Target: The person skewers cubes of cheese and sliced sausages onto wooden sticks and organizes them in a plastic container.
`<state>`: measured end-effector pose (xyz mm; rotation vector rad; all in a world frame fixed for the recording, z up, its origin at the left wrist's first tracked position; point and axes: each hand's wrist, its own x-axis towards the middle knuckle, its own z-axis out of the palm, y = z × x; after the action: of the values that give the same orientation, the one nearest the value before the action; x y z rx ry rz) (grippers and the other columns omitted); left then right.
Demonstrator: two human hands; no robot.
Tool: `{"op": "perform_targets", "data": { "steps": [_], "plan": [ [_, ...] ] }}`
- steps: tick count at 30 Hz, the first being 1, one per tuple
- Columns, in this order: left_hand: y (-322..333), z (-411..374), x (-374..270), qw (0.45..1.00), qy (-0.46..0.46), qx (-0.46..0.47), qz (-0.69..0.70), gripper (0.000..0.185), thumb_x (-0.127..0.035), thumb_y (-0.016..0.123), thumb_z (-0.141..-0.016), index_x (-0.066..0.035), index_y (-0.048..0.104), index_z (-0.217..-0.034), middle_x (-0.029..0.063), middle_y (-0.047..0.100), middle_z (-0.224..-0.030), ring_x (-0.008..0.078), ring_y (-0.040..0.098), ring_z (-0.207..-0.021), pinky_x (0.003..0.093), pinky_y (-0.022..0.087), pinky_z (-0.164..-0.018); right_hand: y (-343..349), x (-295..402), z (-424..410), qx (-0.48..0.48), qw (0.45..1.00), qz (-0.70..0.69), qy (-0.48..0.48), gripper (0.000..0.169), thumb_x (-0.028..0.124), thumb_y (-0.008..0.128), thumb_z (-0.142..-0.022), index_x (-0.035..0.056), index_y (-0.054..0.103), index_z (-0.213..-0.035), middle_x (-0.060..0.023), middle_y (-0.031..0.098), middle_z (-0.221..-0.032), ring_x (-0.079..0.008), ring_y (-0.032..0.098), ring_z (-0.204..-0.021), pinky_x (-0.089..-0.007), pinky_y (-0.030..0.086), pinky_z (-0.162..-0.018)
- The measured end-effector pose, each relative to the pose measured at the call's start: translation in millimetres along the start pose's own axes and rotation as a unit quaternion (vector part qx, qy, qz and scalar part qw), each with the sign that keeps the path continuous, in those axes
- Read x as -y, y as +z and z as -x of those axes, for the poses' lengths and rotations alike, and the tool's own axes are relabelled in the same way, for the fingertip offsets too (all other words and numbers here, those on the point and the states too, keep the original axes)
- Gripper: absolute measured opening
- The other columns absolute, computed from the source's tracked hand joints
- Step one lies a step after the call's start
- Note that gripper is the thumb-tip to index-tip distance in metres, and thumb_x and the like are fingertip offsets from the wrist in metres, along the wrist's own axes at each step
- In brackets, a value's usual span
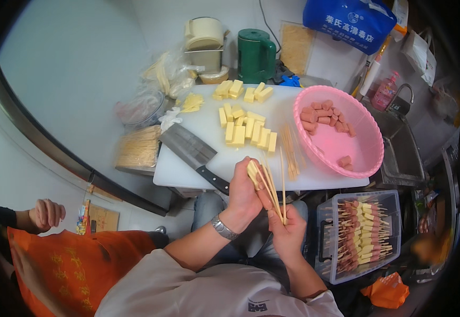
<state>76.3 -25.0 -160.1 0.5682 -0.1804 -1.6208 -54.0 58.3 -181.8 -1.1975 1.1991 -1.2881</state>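
Note:
My left hand (243,194) grips pieces of pale yellow block (253,173) and pink sausage (264,199) held together. In my right hand (289,228) is a small bunch of thin wooden skewers (271,186) that fan upward. One of the skewers crosses in front of the food; whether it pierces it I cannot tell. Both hands are just off the near edge of a white cutting board (190,174). On the board lie several cut yellow blocks (249,130) and loose skewers (289,154). A pink plastic basket (338,172) with sausage pieces (325,115) stands at the board's right.
A cleaver (194,152) lies on the board's left, handle towards me. Beside it is a pack of skewers (139,148). A clear plastic bin (358,277) of filled skewers (362,233) sits right of my knees, below a sink (404,154). Another person in an orange apron (71,273) is at left.

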Motion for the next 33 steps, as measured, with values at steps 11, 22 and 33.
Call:
{"op": "perform_targets", "data": {
  "steps": [11, 22, 33],
  "plan": [
    [-8, 2, 5, 0.991, -0.048, 0.125, -0.011, 0.029, -0.031, 0.045, -0.102, -0.007, 0.06, -0.106, 0.0083, 0.066, -0.098, 0.0228, 0.062, -0.094, 0.0409, 0.051, -0.089, -17, 12, 5, -0.048, 0.988, 0.103, -0.107, 0.01, 0.008, 0.067, -0.09, 0.0012, 0.061, -0.087, -0.0206, 0.058, -0.069, -0.0288, 0.057, -0.057, -0.0389, 0.047, -0.055],
    [2, 20, 13, 0.936, -0.134, 0.296, -0.135, 0.047, -0.035, 0.042, -0.107, 0.0, 0.047, -0.138, 0.0175, 0.055, -0.133, 0.0269, 0.053, -0.119, 0.0417, 0.04, -0.107, -200, 23, 16, -0.362, 0.92, -0.076, -0.129, 0.021, 0.027, 0.069, -0.096, 0.0082, 0.06, -0.096, 0.0045, 0.055, -0.075, -0.0027, 0.049, -0.061, -0.0218, 0.04, -0.052],
    [-65, 28, 39, 0.915, -0.135, 0.196, -0.325, 0.034, -0.025, 0.045, -0.106, -0.001, 0.056, -0.127, 0.0106, 0.062, -0.117, 0.0184, 0.059, -0.1, 0.0318, 0.046, -0.09, -330, -155, 16, -0.569, 0.787, -0.202, 0.127, 0.015, 0.016, 0.049, -0.1, 0.005, 0.055, -0.091, -0.0084, 0.059, -0.072, -0.0192, 0.057, -0.057, -0.0343, 0.04, -0.044]
  ]
}}
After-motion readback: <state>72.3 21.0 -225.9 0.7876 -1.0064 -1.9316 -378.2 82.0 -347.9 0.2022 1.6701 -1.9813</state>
